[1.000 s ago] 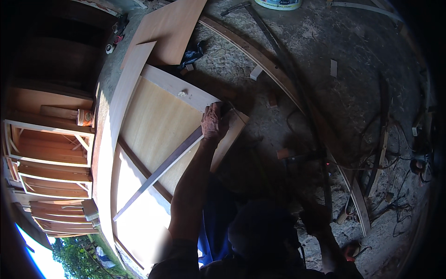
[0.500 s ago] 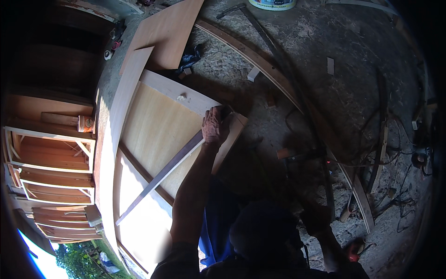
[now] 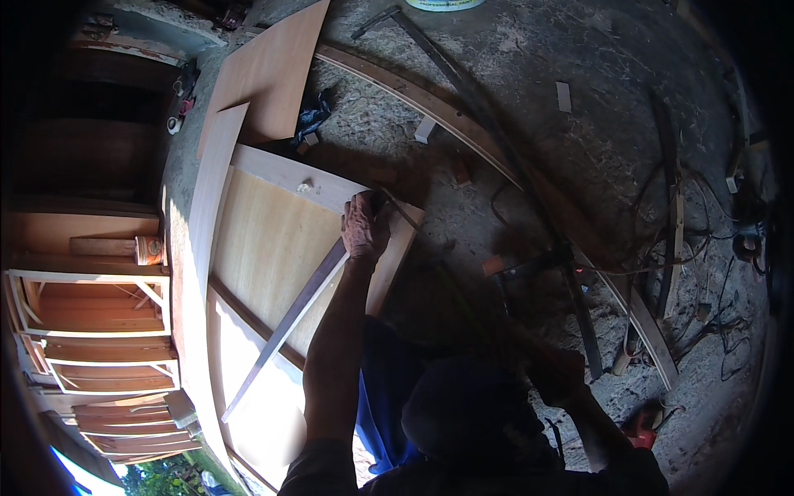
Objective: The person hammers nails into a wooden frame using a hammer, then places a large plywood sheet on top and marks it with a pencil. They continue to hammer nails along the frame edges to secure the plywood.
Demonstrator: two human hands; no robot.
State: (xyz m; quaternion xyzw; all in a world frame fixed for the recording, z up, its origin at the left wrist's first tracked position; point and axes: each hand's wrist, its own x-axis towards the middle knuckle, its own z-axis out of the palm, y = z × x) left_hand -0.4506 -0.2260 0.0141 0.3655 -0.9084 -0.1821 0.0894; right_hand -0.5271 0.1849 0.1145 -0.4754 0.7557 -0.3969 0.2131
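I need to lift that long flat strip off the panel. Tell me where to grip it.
Grip the long flat strip near its upper end, where the left hand already rests on it. Come from above and pinch its two long edges: it lies flat and diagonal on the wooden panel, so only the narrow edges offer a hold.

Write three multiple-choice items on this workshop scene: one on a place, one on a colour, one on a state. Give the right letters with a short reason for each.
1. Where does the left hand rest?
A. on the upper end of the long straightedge lying on the wooden panel
B. on the bare floor
C. on the shelf frames

2. What colour is the cloth on the floor beside the plywood sheet?
A. red
B. blue
C. white

3. How does the straightedge lie?
A. standing upright
B. rolled up
C. flat and diagonal across the panel

Answers: 1 A, the hand presses its upper end; 2 B, the crumpled cloth is blue; 3 C, it runs slantwise on the panel's face.
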